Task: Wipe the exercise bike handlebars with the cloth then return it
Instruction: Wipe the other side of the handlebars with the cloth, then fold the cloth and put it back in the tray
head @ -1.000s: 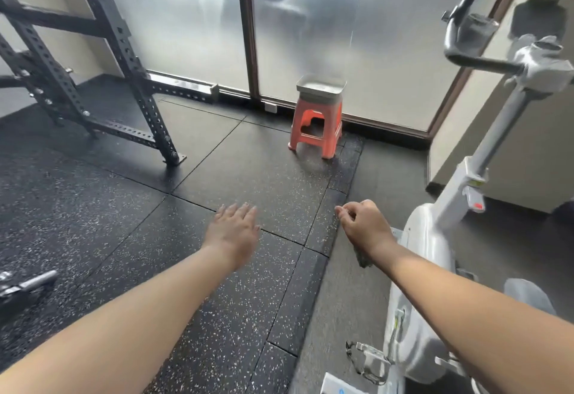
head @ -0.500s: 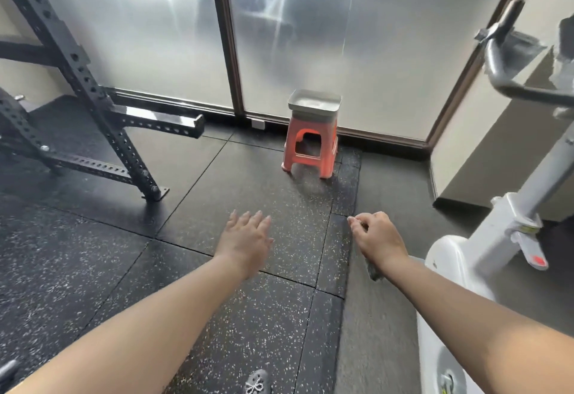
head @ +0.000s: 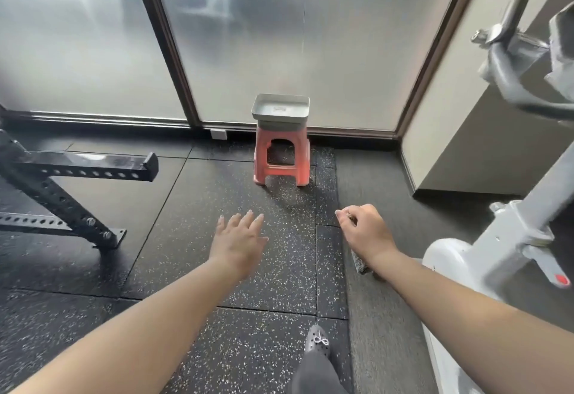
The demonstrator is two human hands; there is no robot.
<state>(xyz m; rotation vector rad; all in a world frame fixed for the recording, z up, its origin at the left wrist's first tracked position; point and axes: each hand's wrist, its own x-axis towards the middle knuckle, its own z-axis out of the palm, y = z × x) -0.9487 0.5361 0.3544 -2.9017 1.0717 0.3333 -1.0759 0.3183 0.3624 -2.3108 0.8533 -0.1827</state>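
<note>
cloth [head: 360, 261] mostly hidden under closed right hand [head: 365, 232]

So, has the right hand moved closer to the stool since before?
Yes. The right hand, shut on the cloth, is nearer the stool.

One head-worn wide-angle view looks forward and down over both outstretched arms, facing a red stool [head: 282, 157] at 12 o'clock, well apart; exercise bike [head: 509, 238] near at 3 o'clock.

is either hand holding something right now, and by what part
The right hand is shut on the cloth, bunched in its grip, one end hanging below. The left hand is empty.
</note>
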